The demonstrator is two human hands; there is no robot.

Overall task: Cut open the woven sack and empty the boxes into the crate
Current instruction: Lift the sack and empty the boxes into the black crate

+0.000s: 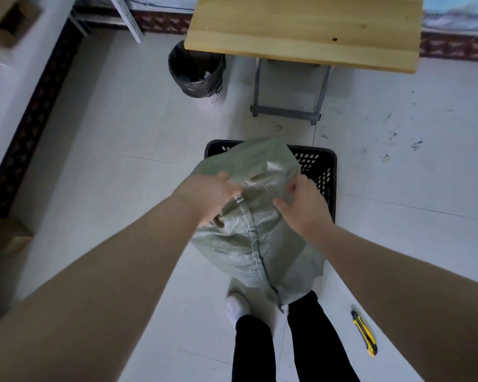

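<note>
Centre frame, left hand and right hand clutch the sack, fingers bunching fabric over the crate; looks like emptying, and next it needs tipping higher.

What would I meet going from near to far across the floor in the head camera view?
Utility knife → woven sack → black crate → trash bin; the wooden table overlaps the bin, so it's left out.

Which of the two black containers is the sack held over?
The latticed rectangular crate, partly covered by the sack; the round, bag-lined bin stands apart by the table.
</note>
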